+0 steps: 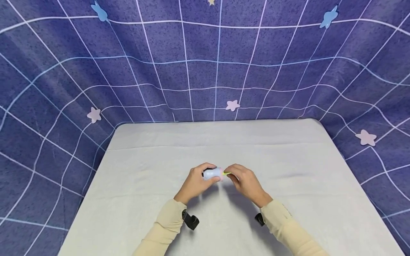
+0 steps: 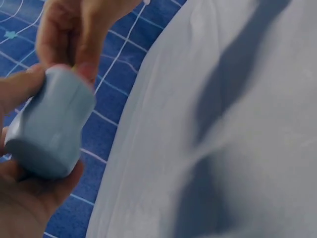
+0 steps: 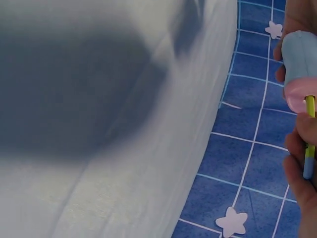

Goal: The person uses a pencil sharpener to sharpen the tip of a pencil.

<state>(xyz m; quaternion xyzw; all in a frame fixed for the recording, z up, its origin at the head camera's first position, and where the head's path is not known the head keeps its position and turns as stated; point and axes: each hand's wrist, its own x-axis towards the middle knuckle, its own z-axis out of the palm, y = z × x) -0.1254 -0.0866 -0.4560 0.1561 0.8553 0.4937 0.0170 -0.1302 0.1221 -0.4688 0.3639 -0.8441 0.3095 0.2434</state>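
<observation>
My left hand (image 1: 194,182) grips a light blue pencil sharpener (image 1: 211,173) with a waisted body, held sideways above the table. Its pink end (image 3: 296,91) faces my right hand (image 1: 246,182). A yellow-green pencil (image 3: 310,106) with a blue butt end has its far tip inside that pink end, so the tip is hidden. The thumb and fingers of the right hand pinch the pencil close to the opening. In the left wrist view, the sharpener (image 2: 54,121) shows its closed base, with fingers and thumb wrapped about its sides.
A white cloth covers the table (image 1: 160,153), and both forearms reach over its front part. Behind and to both sides hangs a blue curtain (image 1: 198,74) with a grid of lines and several star shapes. Black camera mounts (image 1: 191,220) sit at the wrists.
</observation>
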